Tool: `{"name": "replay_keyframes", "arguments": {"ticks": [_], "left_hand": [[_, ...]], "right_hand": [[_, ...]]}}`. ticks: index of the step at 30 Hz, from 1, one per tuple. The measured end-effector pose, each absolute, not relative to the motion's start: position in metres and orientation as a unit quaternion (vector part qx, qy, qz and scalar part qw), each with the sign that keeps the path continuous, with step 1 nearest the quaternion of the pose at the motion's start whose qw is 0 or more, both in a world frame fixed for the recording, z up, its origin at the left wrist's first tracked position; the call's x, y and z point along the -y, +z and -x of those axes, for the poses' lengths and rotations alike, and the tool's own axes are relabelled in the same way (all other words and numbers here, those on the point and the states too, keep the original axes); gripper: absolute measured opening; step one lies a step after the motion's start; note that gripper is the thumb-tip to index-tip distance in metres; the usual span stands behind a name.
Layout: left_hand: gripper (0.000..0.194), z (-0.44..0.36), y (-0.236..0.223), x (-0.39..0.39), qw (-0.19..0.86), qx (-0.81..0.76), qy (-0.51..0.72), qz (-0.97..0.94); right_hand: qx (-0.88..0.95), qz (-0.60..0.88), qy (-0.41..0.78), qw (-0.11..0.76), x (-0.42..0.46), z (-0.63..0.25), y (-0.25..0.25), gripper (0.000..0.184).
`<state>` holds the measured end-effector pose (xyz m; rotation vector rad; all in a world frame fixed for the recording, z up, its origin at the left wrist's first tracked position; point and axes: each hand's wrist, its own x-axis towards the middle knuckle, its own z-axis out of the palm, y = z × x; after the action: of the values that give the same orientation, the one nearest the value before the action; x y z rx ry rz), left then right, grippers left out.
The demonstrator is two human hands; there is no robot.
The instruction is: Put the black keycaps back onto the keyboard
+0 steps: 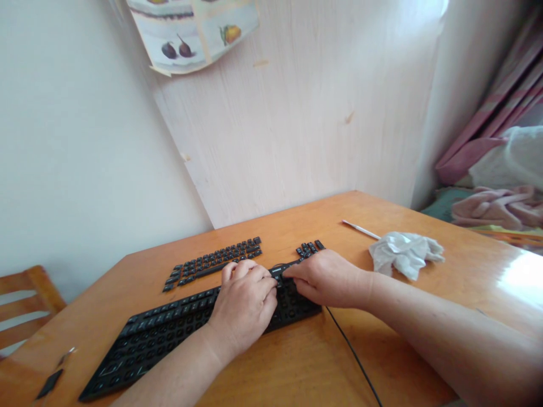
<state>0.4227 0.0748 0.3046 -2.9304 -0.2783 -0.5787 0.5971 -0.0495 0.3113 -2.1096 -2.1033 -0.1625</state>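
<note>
A black keyboard (165, 330) lies at a slant on the table, most of its keycaps off and its upper rows still capped. My left hand (248, 299) rests over its right-centre part, fingers curled together at the far edge, gripping it. Beside it, my right hand (324, 280) is closed at the keyboard's upper right, index finger stretched towards the left fingertips. Whatever may be between the right fingers is hidden. Behind the keyboard sit loose black keycaps (212, 260) in rows, and a smaller group of keycaps (310, 247) stands beyond my right hand.
A crumpled white tissue (403, 254) and a thin white stick (360, 229) lie on the right of the wooden table (275, 367). The keyboard's cable (354, 353) runs to the front edge. At lower left are a small black object (51, 383) and a wooden chair (34, 299).
</note>
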Motion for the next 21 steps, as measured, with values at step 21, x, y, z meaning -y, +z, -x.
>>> {"name": "replay_keyframes", "arguments": {"ticks": [21], "left_hand": [[0.023, -0.428, 0.298, -0.079, 0.049, 0.076, -0.193, 0.977]], "right_hand": [[0.495, 0.865, 0.059, -0.054, 0.058, -0.669, 0.315, 0.035]]}}
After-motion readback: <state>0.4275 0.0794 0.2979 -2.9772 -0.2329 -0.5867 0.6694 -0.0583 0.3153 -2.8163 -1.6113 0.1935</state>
